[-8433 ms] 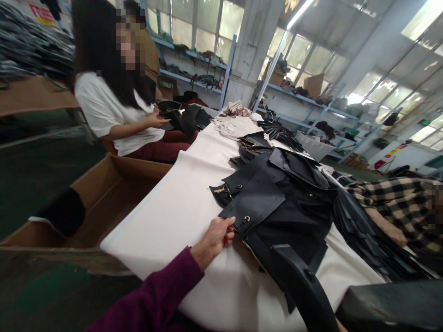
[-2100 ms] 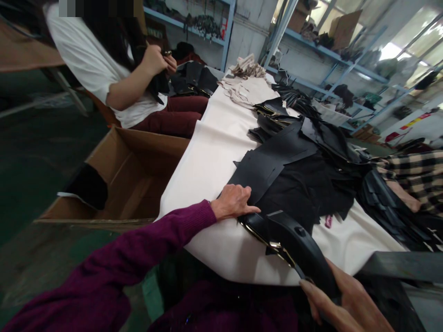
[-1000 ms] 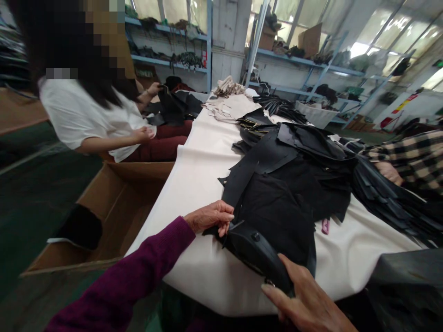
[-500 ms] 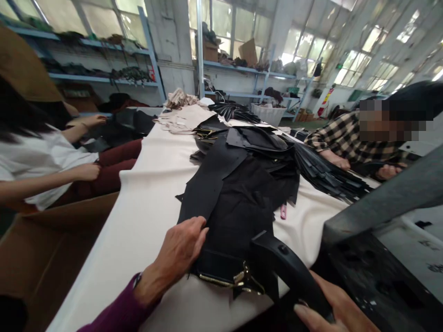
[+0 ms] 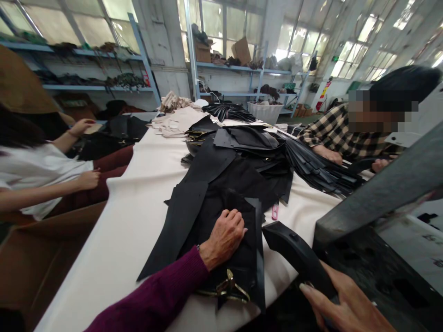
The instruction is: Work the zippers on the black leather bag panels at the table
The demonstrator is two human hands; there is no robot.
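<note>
On the white-covered table lies a black bag panel [image 5: 204, 263] with a gold zipper [image 5: 221, 291] along its near edge. My left hand [image 5: 224, 237] rests on the panel's cloth, fingers curled into it; the fingertips are partly hidden. At the lower right my right hand [image 5: 349, 295] grips a curved black leather-like strip [image 5: 297, 249] between thumb and fingers, its far end reaching beside the panel. A long flat black piece [image 5: 176, 216] lies along the panel's left side. Beyond are stacked black pieces [image 5: 249, 140].
A pink-handled tool [image 5: 275, 211] lies right of the stack. Many black strips [image 5: 318, 168] fan out near a co-worker in a checked shirt [image 5: 328, 129]. A grey metal beam [image 5: 374, 184] slants at right. Another person in a white shirt [image 5: 44, 170] sits left, near a cardboard box [image 5: 51, 258].
My left hand has moved right, from the panel's left edge onto its middle. The long black piece now reaches farther toward me on the left. The strip in my right hand has shifted slightly right.
</note>
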